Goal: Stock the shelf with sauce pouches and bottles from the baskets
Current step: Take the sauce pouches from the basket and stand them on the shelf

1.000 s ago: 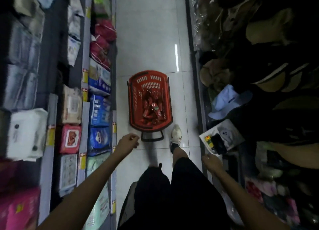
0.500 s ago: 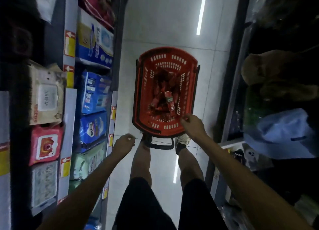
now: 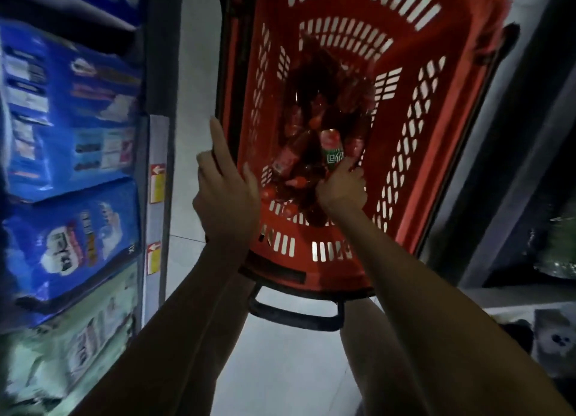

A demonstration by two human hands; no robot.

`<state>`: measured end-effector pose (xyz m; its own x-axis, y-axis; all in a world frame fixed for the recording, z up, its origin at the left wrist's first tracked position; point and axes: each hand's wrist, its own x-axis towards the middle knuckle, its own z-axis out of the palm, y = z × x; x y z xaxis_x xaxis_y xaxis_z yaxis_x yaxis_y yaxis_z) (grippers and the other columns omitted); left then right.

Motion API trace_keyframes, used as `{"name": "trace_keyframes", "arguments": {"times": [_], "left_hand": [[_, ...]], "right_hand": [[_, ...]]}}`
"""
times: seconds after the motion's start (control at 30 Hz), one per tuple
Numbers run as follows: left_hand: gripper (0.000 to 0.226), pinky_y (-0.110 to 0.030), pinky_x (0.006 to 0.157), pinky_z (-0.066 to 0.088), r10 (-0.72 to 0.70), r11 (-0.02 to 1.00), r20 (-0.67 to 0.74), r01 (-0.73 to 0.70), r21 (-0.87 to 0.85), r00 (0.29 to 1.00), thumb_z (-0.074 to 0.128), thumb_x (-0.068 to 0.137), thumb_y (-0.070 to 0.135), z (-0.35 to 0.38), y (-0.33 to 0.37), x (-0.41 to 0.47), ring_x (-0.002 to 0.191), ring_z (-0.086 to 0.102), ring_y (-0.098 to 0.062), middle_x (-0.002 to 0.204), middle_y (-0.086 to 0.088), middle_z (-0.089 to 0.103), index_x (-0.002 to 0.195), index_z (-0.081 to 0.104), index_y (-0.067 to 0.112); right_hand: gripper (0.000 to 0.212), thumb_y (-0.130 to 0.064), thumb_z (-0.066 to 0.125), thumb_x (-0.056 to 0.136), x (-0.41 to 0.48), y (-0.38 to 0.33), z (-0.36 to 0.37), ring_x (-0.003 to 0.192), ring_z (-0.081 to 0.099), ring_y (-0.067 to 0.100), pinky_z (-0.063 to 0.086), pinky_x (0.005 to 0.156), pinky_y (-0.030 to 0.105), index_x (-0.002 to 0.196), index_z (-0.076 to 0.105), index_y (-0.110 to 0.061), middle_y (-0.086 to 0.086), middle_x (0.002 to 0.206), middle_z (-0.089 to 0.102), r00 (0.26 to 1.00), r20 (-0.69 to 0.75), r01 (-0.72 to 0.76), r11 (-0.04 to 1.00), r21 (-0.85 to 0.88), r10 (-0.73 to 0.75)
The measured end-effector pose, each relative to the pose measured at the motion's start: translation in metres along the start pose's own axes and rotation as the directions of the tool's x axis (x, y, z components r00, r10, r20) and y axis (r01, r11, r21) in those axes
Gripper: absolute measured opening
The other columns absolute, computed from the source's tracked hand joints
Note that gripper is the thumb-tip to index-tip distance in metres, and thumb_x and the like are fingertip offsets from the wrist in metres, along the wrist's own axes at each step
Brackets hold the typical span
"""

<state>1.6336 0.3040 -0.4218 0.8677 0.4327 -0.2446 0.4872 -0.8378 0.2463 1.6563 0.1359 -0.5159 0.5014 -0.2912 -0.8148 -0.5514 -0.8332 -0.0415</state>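
Basket of red slotted plastic (image 3: 436,166) fills the centre and top of the frame on a pale tiled floor (image 3: 193,72), its black loop handle (image 3: 293,316) toward the bottom. A dark heap of red sauce bottles and pouches (image 3: 311,103) lies in its middle. The right hand (image 3: 341,191) reaches in from below and curls its fingers round the lower end of a red sauce bottle with a green-and-red label (image 3: 332,149), which lies on top of the heap. The left hand (image 3: 226,197) sits at the basket's left rim, forefinger straight along it; whether it clamps the rim I cannot tell. The step looks like picking a bottle. Lift it straight up out of the pile rather than dragging it, so its neighbours neither roll nor snag, and steady the basket at the rim meanwhile. Blue wrapped packs on shelving (image 3: 71,103) fill the left of the frame. No sauce shelf shows, so take a firm hold before turning.
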Motion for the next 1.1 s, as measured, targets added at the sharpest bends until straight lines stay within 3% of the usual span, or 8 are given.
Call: {"name": "trace_keyframes", "arguments": {"times": [0.23,0.53,0.63,0.7,0.8,0.9,1.0,1.1], "left_hand": [[0.071,-0.023,0.078,0.042,0.017,0.999,-0.104,-0.011,0.05,0.994,0.058,0.103,0.03,0.014,-0.008,0.0,0.096,0.046,-0.004,0.126,-0.014,0.056,0.162,0.022,0.013],[0.077,-0.049,0.078,0.062,0.02,0.998,0.131,-0.027,0.051,0.991,0.039,0.102,0.041,-0.015,0.005,0.002,0.105,0.062,-0.029,0.131,-0.02,0.046,0.164,0.002,0.017],[0.085,-0.054,0.1,0.053,0.029,0.989,0.241,-0.064,0.136,0.97,0.029,0.096,0.052,-0.047,0.017,-0.003,0.124,0.054,-0.041,0.146,-0.028,0.039,0.165,0.003,0.01],[0.093,-0.055,0.119,0.037,0.115,0.974,0.264,-0.161,0.16,0.958,0.05,0.096,0.049,-0.083,0.03,-0.005,0.144,0.037,-0.044,0.159,-0.029,0.025,0.165,0.002,0.009],[0.103,-0.056,0.124,0.028,0.404,0.9,0.275,-0.433,0.052,0.873,0.067,0.091,0.046,-0.158,0.061,-0.004,0.154,0.023,-0.04,0.167,-0.022,0.015,0.166,0.004,0.013],[0.086,-0.057,0.116,0.038,0.615,0.757,0.35,-0.653,-0.01,0.707,0.075,0.088,0.035,-0.239,0.091,-0.001,0.146,0.04,-0.039,0.157,-0.018,0.041,0.159,0.032,0.013],[0.066,-0.053,0.093,0.057,0.639,0.76,0.354,-0.632,-0.151,0.683,0.082,0.082,0.022,-0.311,0.109,-0.006,0.108,0.069,-0.041,0.122,-0.018,0.07,0.141,0.057,0.007],[0.058,-0.044,0.09,0.058,0.564,0.825,0.409,-0.464,-0.322,0.718,0.068,0.09,0.023,-0.39,0.125,-0.021,0.106,0.07,-0.029,0.125,-0.009,0.071,0.146,0.051,0.02]], "right_hand": [[0.067,-0.009,0.055,0.1,0.025,-0.006,0.042,0.094,0.071,0.034,0.06,0.073,0.042,0.156,0.018,-0.011,0.025,0.123,0.061,0.976,-0.208,0.069,0.998,0.007,-0.066],[0.061,-0.006,0.063,0.094,-0.019,-0.001,0.001,0.101,0.069,0.031,0.059,0.084,0.05,0.148,0.035,-0.016,0.015,0.116,0.067,0.95,-0.266,0.141,0.986,-0.093,-0.161],[0.079,-0.01,0.078,0.085,-0.072,-0.003,-0.042,0.095,0.069,0.029,0.06,0.08,0.045,0.15,0.036,-0.025,0.01,0.109,0.069,0.921,-0.28,0.242,0.962,-0.129,-0.269],[0.083,-0.008,0.078,0.081,-0.115,-0.007,-0.084,0.093,0.068,0.03,0.059,0.079,0.043,0.151,0.038,-0.028,0.011,0.108,0.069,0.882,-0.261,0.356,0.918,-0.178,-0.392],[0.074,-0.009,0.074,0.083,-0.18,-0.011,-0.159,0.1,0.067,0.033,0.056,0.086,0.045,0.15,0.047,-0.027,0.012,0.114,0.07,0.744,-0.224,0.569,0.773,-0.281,-0.63],[0.062,-0.033,0.075,0.087,-0.244,-0.024,-0.233,0.109,0.065,0.029,0.05,0.096,0.045,0.145,0.053,-0.028,0.005,0.121,0.069,0.564,-0.16,0.705,0.574,-0.416,-0.81],[0.066,-0.04,0.082,0.078,-0.305,-0.042,-0.297,0.106,0.069,0.027,0.052,0.096,0.046,0.138,0.059,-0.023,0.003,0.117,0.072,0.453,-0.079,0.75,0.428,-0.504,-0.888],[0.076,-0.044,0.094,0.061,-0.367,-0.06,-0.361,0.105,0.072,0.025,0.051,0.101,0.045,0.126,0.062,-0.022,0.001,0.115,0.074,0.426,-0.101,0.736,0.409,-0.539,-0.899]]}}
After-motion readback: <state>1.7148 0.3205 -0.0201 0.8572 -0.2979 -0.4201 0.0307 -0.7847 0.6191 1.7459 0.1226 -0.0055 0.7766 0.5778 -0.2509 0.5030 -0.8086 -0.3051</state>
